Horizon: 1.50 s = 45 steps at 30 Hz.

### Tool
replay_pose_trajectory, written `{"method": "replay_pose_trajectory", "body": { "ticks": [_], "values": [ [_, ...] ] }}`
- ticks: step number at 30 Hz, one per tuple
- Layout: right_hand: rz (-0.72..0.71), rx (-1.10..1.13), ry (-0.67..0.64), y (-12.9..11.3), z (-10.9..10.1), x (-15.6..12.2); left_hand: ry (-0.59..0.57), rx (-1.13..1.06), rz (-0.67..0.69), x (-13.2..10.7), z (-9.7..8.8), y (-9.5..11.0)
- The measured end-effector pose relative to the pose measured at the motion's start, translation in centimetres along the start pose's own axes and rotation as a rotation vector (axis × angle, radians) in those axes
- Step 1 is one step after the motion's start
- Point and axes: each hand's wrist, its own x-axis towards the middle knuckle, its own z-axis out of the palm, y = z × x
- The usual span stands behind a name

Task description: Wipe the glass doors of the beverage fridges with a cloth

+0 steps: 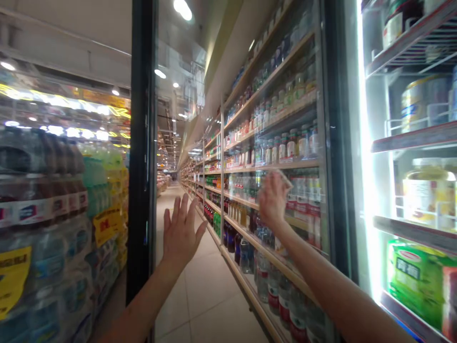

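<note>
A tall glass door (235, 119) with a dark frame stands swung out in front of me. My left hand (181, 231) is raised with its palm towards the pane and its fingers spread, holding nothing; whether it touches the glass I cannot tell. Higher and to the right, my right hand (273, 199) is closed around a pale folded cloth (284, 181), whose corner sticks out past the fingers. That hand is at the glass too and slightly blurred. Shelves of bottles (285, 145) show in the pane, apparently as a reflection.
To the right, the lit fridge has wire shelves (414, 138) with cans, jars (426, 195) and a green package (414, 276). Stacked packs of bottles (43, 200) with yellow signs (14, 276) stand to the left. The door's dark edge (141, 157) rises between them and my left hand.
</note>
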Motion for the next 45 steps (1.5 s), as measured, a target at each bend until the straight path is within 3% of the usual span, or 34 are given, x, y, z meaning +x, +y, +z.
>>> {"method": "replay_pose_trajectory", "body": {
  "ticks": [2,3,4,7,8,9,12,13,14,17,19,21,24,25,29,30,31,34,35,36,39,40,41,45],
  "values": [
    [-0.298,0.076,-0.162,0.0,0.1,0.4,0.006,-0.013,-0.028,2.1,0.2,0.3],
    [-0.323,0.089,-0.178,0.5,0.0,0.7,0.006,-0.016,-0.036,2.7,0.3,0.4],
    [-0.24,0.081,-0.137,1.4,-0.1,1.0,0.003,-0.018,-0.039,3.1,0.3,0.5],
    [0.26,0.023,0.127,3.9,-0.2,2.5,-0.006,-0.012,-0.045,3.0,0.5,0.6],
    [0.306,0.04,0.166,4.0,-0.1,2.9,0.001,-0.005,-0.05,2.8,0.6,0.6],
    [0.246,0.08,0.155,3.8,0.1,3.2,0.009,0.003,-0.052,2.6,0.7,0.6],
    [-0.216,0.221,-0.032,2.2,0.7,3.7,0.027,0.024,-0.031,2.4,0.9,0.4],
    [-0.282,0.231,-0.048,2.0,0.8,3.9,0.031,0.03,-0.019,2.3,0.9,0.3],
    [-0.265,0.218,-0.017,2.1,0.8,4.2,0.033,0.036,-0.008,2.3,0.9,0.2],
    [0.04,0.126,0.21,3.4,0.7,5.9,0.052,0.054,0.001,2.3,0.9,0.1],
    [0.135,0.1,0.256,3.4,0.9,6.8,0.068,0.062,0.002,2.3,0.9,0.0],
    [0.021,0.107,0.149,2.5,1.1,7.0,0.07,0.059,0.015,2.3,0.8,-0.1],
    [-0.302,0.127,-0.1,1.4,1.0,6.9,0.048,0.052,0.04,2.2,0.6,-0.3],
    [-0.279,0.113,-0.103,1.6,0.9,7.0,0.042,0.056,0.042,2.2,0.6,-0.3],
    [0.237,0.023,0.114,2.3,0.8,7.8,0.037,0.084,0.029,2.2,0.6,-0.1],
    [0.231,0.027,0.107,1.8,1.0,7.9,0.038,0.084,0.023,2.1,0.6,-0.1],
    [0.136,0.047,0.064,1.0,1.1,7.9,0.038,0.083,0.02,2.1,0.6,-0.1],
    [-0.333,0.135,-0.136,-2.1,1.4,7.8,0.037,0.079,0.039,1.8,0.7,-0.2],
    [-0.406,0.151,-0.167,-3.0,1.5,8.0,0.035,0.08,0.047,1.7,0.7,-0.3],
    [-0.384,0.156,-0.159,-3.6,1.6,8.4,0.029,0.08,0.053,1.6,0.7,-0.3],
    [-0.04,0.137,-0.04,-5.0,2.2,9.6,0.015,0.072,0.042,1.3,0.6,-0.2],
    [0.004,0.139,-0.031,-5.6,2.4,9.6,0.007,0.064,0.04,1.2,0.5,-0.2],
    [-0.042,0.15,-0.051,-6.4,2.5,9.4,-0.003,0.049,0.047,1.1,0.4,-0.4],
    [-0.665,0.245,-0.23,-9.7,2.4,8.0,0.033,-0.031,0.043,0.7,-0.7,-1.9]
  ]
}}
